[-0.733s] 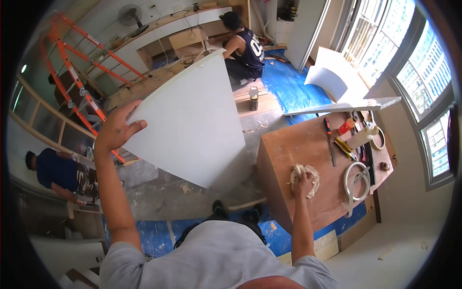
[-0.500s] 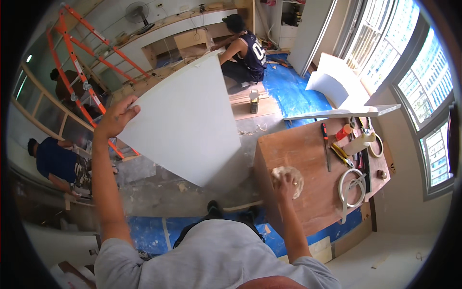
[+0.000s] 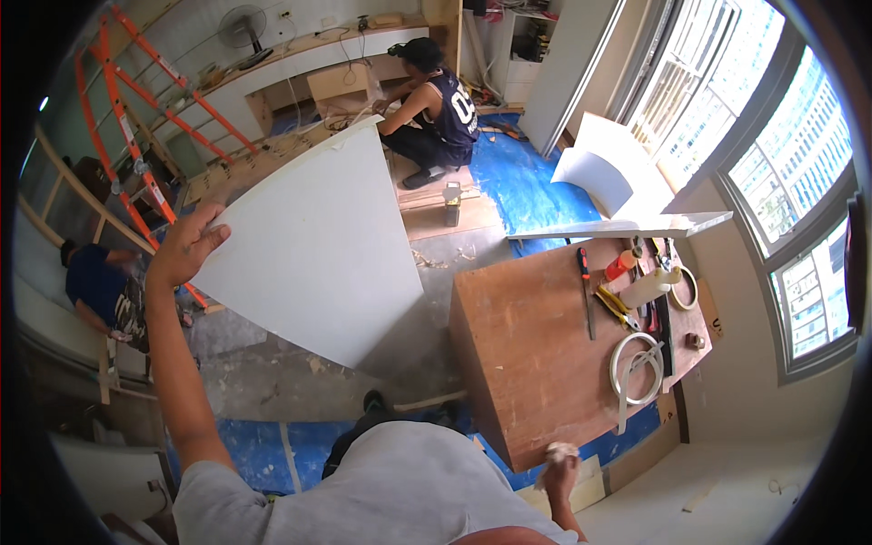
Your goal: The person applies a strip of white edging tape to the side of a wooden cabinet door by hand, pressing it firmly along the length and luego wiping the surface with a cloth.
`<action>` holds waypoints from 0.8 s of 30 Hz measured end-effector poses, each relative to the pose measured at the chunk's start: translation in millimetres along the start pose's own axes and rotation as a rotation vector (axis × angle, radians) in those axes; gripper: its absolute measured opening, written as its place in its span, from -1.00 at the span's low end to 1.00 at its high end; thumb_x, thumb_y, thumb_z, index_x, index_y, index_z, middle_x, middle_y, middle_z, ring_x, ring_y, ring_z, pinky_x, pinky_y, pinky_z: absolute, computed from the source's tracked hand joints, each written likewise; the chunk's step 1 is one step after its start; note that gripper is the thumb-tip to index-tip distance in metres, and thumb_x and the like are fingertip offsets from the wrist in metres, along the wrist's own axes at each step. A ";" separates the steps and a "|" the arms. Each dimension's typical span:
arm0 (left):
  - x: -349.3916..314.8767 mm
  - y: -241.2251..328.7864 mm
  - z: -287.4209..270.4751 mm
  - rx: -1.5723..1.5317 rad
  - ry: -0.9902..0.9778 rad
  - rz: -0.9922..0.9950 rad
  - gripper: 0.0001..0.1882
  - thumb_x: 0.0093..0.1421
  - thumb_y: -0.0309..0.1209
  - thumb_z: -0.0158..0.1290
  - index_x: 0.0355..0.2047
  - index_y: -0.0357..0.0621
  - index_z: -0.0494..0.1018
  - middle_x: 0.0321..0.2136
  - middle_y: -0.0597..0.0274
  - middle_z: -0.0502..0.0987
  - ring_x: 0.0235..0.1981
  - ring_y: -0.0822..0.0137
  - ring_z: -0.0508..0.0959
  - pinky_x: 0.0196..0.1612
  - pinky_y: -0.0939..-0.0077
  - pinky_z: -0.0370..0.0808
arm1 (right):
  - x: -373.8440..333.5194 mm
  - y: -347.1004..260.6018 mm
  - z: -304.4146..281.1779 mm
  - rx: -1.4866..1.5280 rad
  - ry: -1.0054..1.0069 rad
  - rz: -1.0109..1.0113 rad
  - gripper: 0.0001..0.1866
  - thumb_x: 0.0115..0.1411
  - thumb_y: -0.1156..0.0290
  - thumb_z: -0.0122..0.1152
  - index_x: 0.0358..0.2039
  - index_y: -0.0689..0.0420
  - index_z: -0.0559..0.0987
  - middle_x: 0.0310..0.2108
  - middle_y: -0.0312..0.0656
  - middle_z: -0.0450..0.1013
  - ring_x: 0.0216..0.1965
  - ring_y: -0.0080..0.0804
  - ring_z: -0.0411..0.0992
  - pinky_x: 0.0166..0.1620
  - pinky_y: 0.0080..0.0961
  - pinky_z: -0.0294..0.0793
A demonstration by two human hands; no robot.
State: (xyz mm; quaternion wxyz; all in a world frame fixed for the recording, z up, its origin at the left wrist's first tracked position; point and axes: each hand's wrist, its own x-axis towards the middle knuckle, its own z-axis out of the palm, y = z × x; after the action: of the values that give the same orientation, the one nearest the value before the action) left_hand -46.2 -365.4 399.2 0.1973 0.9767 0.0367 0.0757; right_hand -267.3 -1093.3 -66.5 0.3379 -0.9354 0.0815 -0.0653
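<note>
gripping the left edge of a large white board, the left hand has its fingers curled over the rim and the thumb laid on the face, so the panel stands up off the floor beside the person. the board is roughly triangular, with its long axis running from a narrow lower corner near the wooden table up and away to a broad top edge, and it points toward the far wall where a crouching person works on the floor. the board leans, not plumb, with its lower tip near the table's left side; whether it touches the concrete floor cannot be told. the right hand is low at the near corner of the table, fingers closed around a pale crumpled cloth, resting at the table edge. on the far end of the table lie a coil of white tape, yellow-handled pliers and a screwdriver
</note>
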 end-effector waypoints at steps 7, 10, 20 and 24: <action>0.0 -1.3 2.2 -0.043 0.011 0.038 -0.59 0.37 -0.15 0.18 -0.02 -0.28 0.47 -0.29 -0.02 0.56 -0.29 0.19 0.53 -0.14 0.35 0.45 | 187.5 -82.6 51.2 0.012 0.023 -0.203 -0.61 0.24 0.43 0.32 0.08 0.21 0.57 0.14 0.09 0.47 0.11 0.15 0.49 0.17 -0.07 0.48; -0.5 1.8 -0.9 -0.019 -0.008 0.040 -0.60 0.36 -0.19 0.20 -0.03 -0.30 0.47 -0.29 0.00 0.55 -0.28 0.24 0.51 -0.13 0.39 0.44 | 253.2 -125.4 127.1 -0.160 0.070 -0.416 -0.66 0.29 0.34 0.28 0.06 0.10 0.59 0.18 0.01 0.44 0.21 0.08 0.39 0.29 -0.01 0.30; 1.4 5.1 -4.5 -0.123 -0.069 -0.050 -0.67 0.37 -0.24 0.18 -0.05 -0.27 0.51 -0.30 0.09 0.59 -0.26 0.26 0.55 -0.11 0.39 0.46 | 291.9 -167.1 195.3 -0.290 0.024 -0.326 -0.47 0.35 0.12 0.21 0.26 0.04 0.45 0.46 0.07 0.16 0.53 0.09 0.01 0.44 0.34 -0.09; -6.7 6.3 -5.6 -0.099 -0.062 -0.054 -0.67 0.37 -0.25 0.17 -0.02 -0.25 0.52 -0.29 0.06 0.59 -0.26 0.24 0.57 -0.11 0.39 0.47 | 239.1 -140.9 145.5 -0.478 -0.150 -0.124 -0.27 0.39 -0.01 0.08 0.48 0.01 0.25 0.56 0.12 -0.04 0.57 0.22 -0.17 0.49 0.37 -0.28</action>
State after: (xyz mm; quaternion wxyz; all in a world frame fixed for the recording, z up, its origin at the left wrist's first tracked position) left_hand -53.5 -369.8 405.9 0.2482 0.9663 0.0532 0.0418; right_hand 7.6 -943.1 -71.0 0.1077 -0.9941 0.0117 0.0046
